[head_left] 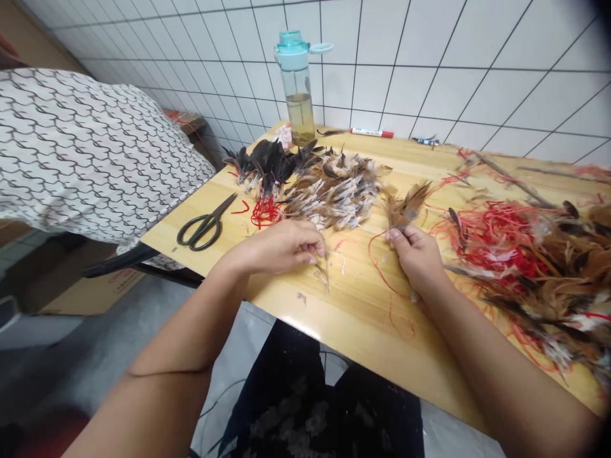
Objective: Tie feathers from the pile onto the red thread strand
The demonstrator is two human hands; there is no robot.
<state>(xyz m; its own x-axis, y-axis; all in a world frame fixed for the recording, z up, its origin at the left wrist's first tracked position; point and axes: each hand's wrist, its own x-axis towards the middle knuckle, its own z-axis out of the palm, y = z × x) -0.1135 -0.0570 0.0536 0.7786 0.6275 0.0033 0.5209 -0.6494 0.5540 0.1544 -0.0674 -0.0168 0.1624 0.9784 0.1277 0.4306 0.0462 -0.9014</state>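
Note:
In my right hand [421, 259] the fingers are closed around the base of a small bunch of brown feathers [405, 205], tips pointing up and away. A red string [377, 266] loops down onto the table beside that hand. My left hand [292, 247] is pinched shut on a thin feather [326, 275], which hangs below the fingertips over the table. Just beyond the left hand lies a pile of brown and white feather bunches [341, 191]. Dark feather bunches [270, 162] and a tangle of red string [265, 212] lie to its left.
Black-handled scissors [203, 230] rest near the left edge of the wooden table [296, 305]. A water bottle [298, 95] stands by the tiled wall, near a red-capped marker [371, 133]. On the right are loose brown feathers [568, 273] and red strings [496, 238]. Patterned cloth [95, 152] hangs at left.

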